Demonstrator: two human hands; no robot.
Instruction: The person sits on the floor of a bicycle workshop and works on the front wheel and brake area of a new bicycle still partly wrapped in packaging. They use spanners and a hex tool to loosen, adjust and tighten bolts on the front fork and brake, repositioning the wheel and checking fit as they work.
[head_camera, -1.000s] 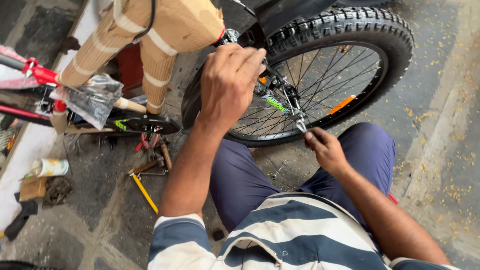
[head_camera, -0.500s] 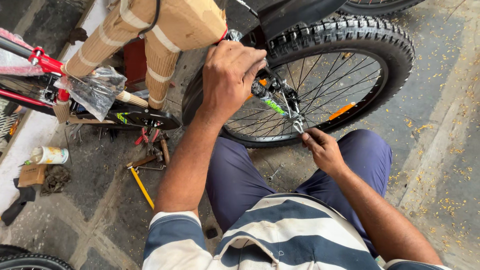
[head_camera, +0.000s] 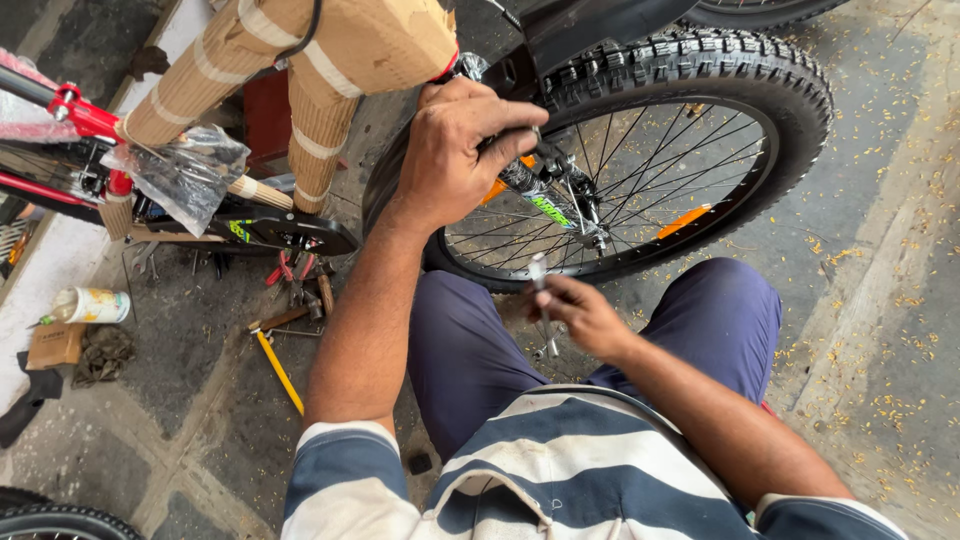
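My left hand (head_camera: 455, 150) grips the black fork of a bicycle, just above the knobby front wheel (head_camera: 640, 140). My right hand (head_camera: 580, 312) is below the wheel's hub, closed around a small metal wrench (head_camera: 541, 300) that points up and down. The bicycle frame (head_camera: 300, 60) above is wrapped in brown corrugated cardboard with white tape. I am crouched with my knees in blue trousers under the wheel.
A red bicycle frame (head_camera: 70, 110) with plastic wrap stands at the left. Pliers and hand tools (head_camera: 295, 290), a yellow-handled tool (head_camera: 280, 370), a small can (head_camera: 90, 305) and a rag (head_camera: 100, 355) lie on the concrete floor. Another tyre (head_camera: 60, 520) shows at the bottom left.
My right hand has dropped away from the wheel hub, bringing the wrench down toward my lap. My left hand has stayed on the fork.
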